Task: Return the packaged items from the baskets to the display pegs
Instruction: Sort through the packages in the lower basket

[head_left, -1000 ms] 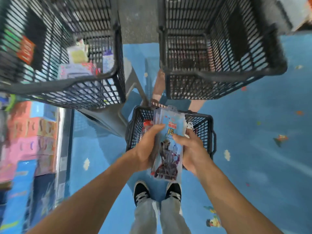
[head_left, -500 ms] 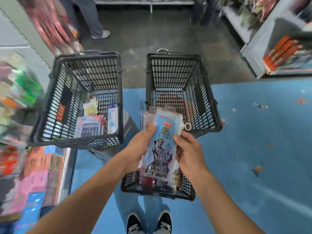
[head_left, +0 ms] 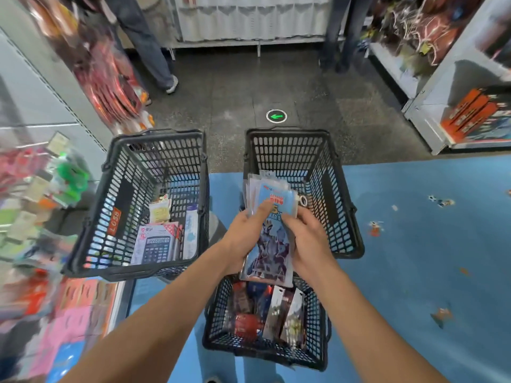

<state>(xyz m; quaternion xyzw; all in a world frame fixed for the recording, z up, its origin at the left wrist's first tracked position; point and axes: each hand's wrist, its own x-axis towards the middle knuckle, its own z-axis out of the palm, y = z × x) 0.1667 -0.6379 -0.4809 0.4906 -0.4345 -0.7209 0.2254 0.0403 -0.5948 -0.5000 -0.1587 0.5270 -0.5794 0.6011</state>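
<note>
Both hands hold a stack of clear blister packs (head_left: 272, 244) with a blue hero card on the front. My left hand (head_left: 244, 239) grips the stack's left edge, thumb on the front. My right hand (head_left: 307, 241) grips the right edge. The stack hangs above a small black basket (head_left: 218, 313) with several more toy packs in it. A large black basket (head_left: 116, 205) at left holds a packaged calculator (head_left: 156, 248) and small packets. Another large black basket (head_left: 331, 194) stands behind the stack, its contents hidden. Blurred hanging goods on pegs (head_left: 41, 189) fill the left edge.
Boxed toys (head_left: 72, 313) are stacked low on the left. A shelf unit (head_left: 453, 111) with orange boxes stands at right. Two people's legs (head_left: 149, 48) stand by the far white shelf. A green arrow mark (head_left: 276, 116) is on the grey floor, blue mat underfoot.
The view has tilted up from the floor toward the aisle. The stack stays in both hands and sits higher above the small basket, which now shows its contents.
</note>
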